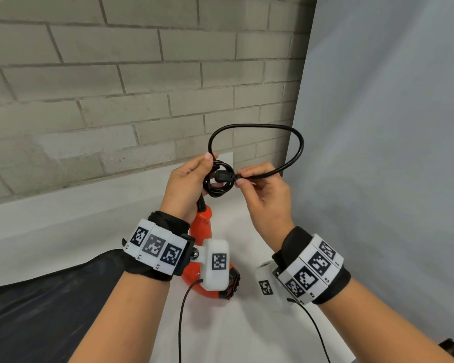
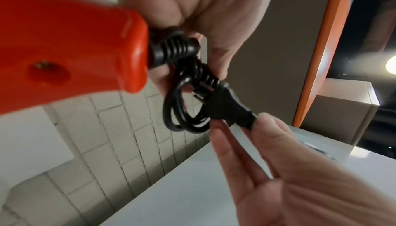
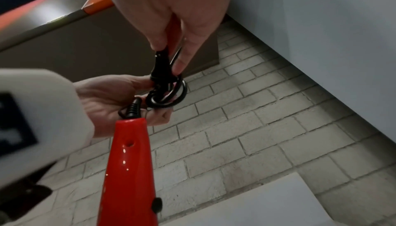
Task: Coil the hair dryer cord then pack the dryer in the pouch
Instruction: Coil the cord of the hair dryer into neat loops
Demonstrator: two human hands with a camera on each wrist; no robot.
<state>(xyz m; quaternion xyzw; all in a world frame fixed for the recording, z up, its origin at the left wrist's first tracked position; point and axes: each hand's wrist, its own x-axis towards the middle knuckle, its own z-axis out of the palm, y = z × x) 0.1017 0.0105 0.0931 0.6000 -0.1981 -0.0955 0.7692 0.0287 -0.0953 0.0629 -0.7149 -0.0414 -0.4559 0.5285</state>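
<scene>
Left hand [image 1: 186, 184] grips coiled cord [image 1: 219, 183]; right hand [image 1: 262, 189] pinches plug [image 2: 227, 104]

So my white counter [image 1: 236, 334] runs back to the grey brick wall [image 1: 116, 82], with a pale backdrop sheet [image 1: 391, 127] hanging along its right side. A flat black fabric pouch [image 1: 50, 305] lies on the left part, spread out and reaching the near edge.
</scene>
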